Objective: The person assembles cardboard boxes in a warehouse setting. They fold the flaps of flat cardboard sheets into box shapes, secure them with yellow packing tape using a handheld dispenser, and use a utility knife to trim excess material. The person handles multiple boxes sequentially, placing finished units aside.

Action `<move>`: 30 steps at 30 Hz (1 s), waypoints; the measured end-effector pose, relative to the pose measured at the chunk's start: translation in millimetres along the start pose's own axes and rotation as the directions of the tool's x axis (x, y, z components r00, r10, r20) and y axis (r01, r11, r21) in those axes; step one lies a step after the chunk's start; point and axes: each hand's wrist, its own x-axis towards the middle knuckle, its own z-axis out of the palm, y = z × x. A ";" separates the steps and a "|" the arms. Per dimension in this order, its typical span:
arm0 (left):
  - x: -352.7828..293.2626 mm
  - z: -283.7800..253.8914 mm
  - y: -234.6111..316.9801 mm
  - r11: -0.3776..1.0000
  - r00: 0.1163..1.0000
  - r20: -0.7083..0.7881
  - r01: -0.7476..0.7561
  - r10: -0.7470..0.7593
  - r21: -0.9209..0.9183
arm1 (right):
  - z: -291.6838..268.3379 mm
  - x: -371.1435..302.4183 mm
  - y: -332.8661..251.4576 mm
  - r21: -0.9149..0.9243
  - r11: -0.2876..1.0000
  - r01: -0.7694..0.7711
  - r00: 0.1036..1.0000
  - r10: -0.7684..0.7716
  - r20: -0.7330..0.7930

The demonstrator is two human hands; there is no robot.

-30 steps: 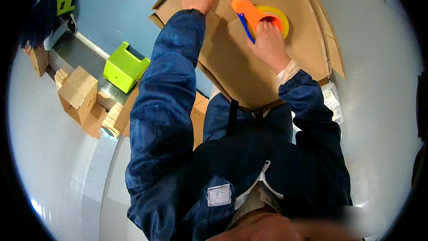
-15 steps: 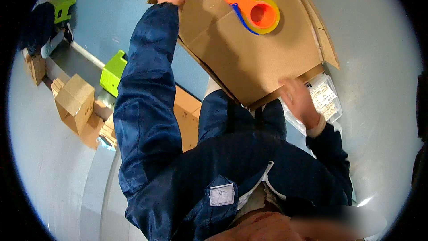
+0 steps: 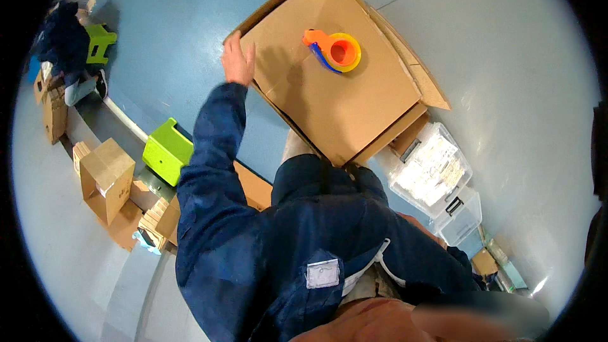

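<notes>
A large brown cardboard box (image 3: 367, 101) sits in front of my lap, with narrow side flaps raised around its flat inner surface. On that surface lies an orange tape dispenser (image 3: 320, 39) with a blue edge and a roll of yellow tape. My left hand (image 3: 237, 63) is at the box's left corner, fingers and thumb stretched apart, at or just beside the edge. My right hand (image 3: 419, 224) is drawn back against my right side. Only a sliver of it shows past my jacket, so its fingers are hidden.
Right of the box stands a clear plastic bin (image 3: 434, 168) of pale small pieces, its lid (image 3: 460, 216) beside it. At left are a green stool (image 3: 168, 152), an open carton (image 3: 109, 174) and stacked cardboard. Another person (image 3: 63, 44) crouches at far left, near a second green stool (image 3: 99, 43).
My right hand has left the box's near right edge and pulled back to my side. My left hand has come down along the left edge. The box appears lower and smaller in view.
</notes>
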 end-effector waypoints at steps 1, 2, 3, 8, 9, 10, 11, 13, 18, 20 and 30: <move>-23.3 -7.0 8.1 0.994 0.999 -0.025 -0.045 0.043 -0.096 | 0.2 -12.0 4.3 -0.007 1.000 0.005 1.000 -0.005 -0.020; -51.1 -16.1 17.3 0.988 0.999 0.046 0.032 -0.026 -0.151 | 1.4 -25.3 10.4 -0.013 1.000 0.007 0.999 -0.008 -0.037; -81.4 -28.4 26.7 0.974 0.989 0.116 0.117 -0.095 -0.196 | 2.8 -33.3 17.2 -0.023 0.999 0.024 0.999 -0.025 -0.048; -223.0 -70.2 67.5 0.908 0.908 0.323 0.350 -0.268 -0.232 | 16.1 -85.7 63.7 -0.070 0.994 0.082 0.992 -0.089 -0.094; -246.2 -75.7 83.8 0.884 0.894 0.340 0.388 -0.292 -0.261 | 20.1 -97.2 74.2 -0.078 0.993 0.093 0.989 -0.101 -0.105; -266.2 -81.0 99.2 0.873 0.877 0.375 0.411 -0.300 -0.263 | 23.0 -106.9 84.8 -0.092 0.990 0.106 0.987 -0.116 -0.110; -283.5 -86.8 114.8 0.863 0.859 0.411 0.432 -0.305 -0.262 | 23.6 -114.0 93.7 -0.103 0.987 0.126 0.984 -0.138 -0.117; -315.7 -93.5 139.2 0.861 0.848 0.445 0.432 -0.288 -0.268 | 31.4 -126.8 109.6 -0.144 0.973 0.179 0.973 -0.196 -0.118; -376.7 -93.1 186.8 0.835 0.857 0.456 0.423 -0.241 -0.353 | 60.8 -142.8 142.8 -0.202 0.924 0.326 0.928 -0.353 -0.118; -396.9 -94.5 200.6 0.816 0.866 0.450 0.416 -0.220 -0.401 | 76.0 -147.1 153.8 -0.205 0.909 0.362 0.911 -0.392 -0.128; -449.3 -133.9 214.7 0.815 0.861 0.455 0.423 -0.226 -0.396 | 120.6 -145.3 169.2 -0.237 0.830 0.505 0.836 -0.538 -0.105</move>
